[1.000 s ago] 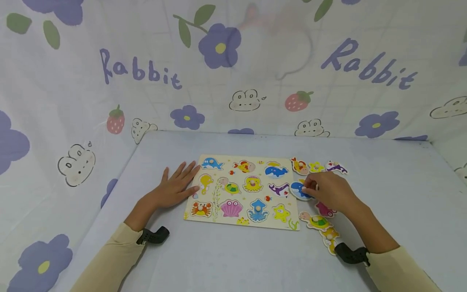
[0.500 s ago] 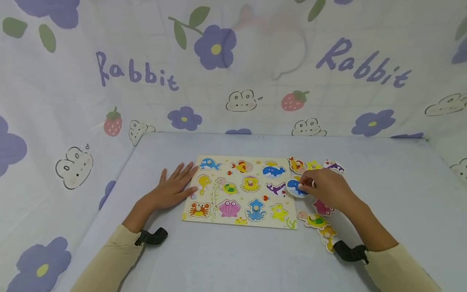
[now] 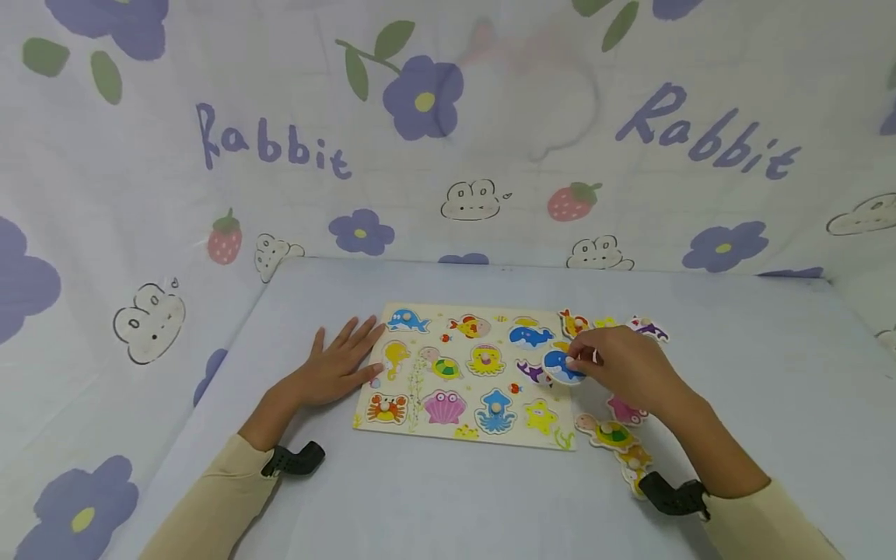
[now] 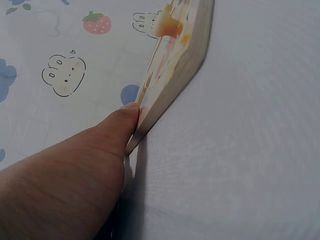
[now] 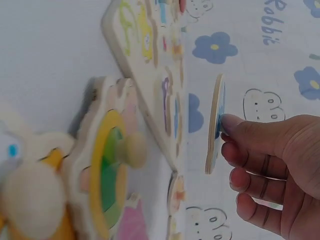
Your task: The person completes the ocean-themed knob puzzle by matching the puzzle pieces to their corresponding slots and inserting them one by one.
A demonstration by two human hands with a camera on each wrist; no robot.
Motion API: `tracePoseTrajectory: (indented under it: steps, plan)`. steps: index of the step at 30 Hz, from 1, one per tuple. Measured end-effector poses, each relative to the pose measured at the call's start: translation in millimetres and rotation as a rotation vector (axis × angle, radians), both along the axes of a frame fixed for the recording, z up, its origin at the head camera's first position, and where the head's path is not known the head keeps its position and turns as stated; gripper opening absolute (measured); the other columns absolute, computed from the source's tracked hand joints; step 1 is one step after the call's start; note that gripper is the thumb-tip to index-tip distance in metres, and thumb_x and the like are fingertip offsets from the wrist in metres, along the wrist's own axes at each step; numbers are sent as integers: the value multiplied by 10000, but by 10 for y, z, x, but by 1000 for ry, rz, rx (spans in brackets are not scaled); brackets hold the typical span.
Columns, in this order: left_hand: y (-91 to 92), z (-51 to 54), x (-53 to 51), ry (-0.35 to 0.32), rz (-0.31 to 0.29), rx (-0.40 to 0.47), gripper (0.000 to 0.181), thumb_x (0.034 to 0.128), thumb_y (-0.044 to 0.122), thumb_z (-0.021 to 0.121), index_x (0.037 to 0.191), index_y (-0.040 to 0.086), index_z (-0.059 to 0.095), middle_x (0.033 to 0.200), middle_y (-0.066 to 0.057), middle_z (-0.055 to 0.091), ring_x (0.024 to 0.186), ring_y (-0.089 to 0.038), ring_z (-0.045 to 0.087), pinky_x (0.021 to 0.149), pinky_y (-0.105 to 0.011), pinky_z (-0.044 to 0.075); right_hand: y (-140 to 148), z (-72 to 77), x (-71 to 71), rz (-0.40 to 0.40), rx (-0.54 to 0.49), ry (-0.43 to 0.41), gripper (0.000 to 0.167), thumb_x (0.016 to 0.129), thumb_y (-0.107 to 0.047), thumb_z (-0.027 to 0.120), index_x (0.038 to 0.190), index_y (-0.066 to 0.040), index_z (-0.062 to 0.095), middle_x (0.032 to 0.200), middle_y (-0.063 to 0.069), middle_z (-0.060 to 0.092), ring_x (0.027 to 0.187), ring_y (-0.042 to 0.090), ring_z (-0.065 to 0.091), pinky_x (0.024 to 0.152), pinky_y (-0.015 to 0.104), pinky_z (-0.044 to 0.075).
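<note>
A wooden board with sea-animal pictures lies on the table. My left hand rests with spread fingers at its left edge; the left wrist view shows the thumb against that edge. Between thumb and fingers my right hand pinches the blue whale piece over the board's right edge. The right wrist view has the whale piece on edge, raised off the board. Knobbed crab, squid and octopus pieces sit in the board.
Right of the board lie a turtle piece, a pink piece, a yellow-orange piece and a purple piece. A red and yellow fish piece lies near the board's upper right corner. A patterned cloth hangs behind the table.
The right hand has lifted the whale piece and moved it slightly left, from beside the board to over its right edge. The left hand stays at the board's left edge.
</note>
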State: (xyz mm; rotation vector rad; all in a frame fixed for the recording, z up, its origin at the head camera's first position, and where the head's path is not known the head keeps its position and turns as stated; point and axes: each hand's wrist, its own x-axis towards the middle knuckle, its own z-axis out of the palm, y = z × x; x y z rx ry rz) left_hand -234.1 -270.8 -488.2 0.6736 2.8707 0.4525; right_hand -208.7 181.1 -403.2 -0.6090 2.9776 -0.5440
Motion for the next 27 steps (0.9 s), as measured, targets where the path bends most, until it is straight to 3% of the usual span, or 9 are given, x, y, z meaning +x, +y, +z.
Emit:
tracePoseTrajectory:
  steps: [10, 18, 27]
  plan:
    - [8, -39, 36, 7, 1, 29, 758, 1057, 560, 410, 1651, 193, 115, 1712, -40, 42, 1564, -335, -17, 1133, -718, -95, -231, 113, -273, 95, 48, 23, 115, 902, -173, 794, 1003, -120, 778, 816, -30, 687, 750, 168, 577, 627, 294, 507]
    - [18, -32, 32, 10, 1, 28, 756, 1057, 558, 411, 1651, 200, 113, 1713, -27, 39, 1566, -326, -16, 1137, -714, -92, -269, 68, -536, 128, 121, -6, 123, 898, -181, 797, 1003, -117, 783, 836, -16, 701, 750, 176, 566, 658, 318, 510]
    - [0, 7, 13, 7, -4, 5, 742, 1063, 554, 396, 1652, 214, 100, 1713, -26, 36, 1566, -322, -12, 1143, -710, -83, -420, 28, -749, 131, 179, -80, 85, 907, -175, 785, 967, -118, 770, 751, -18, 612, 752, 187, 556, 680, 324, 497]
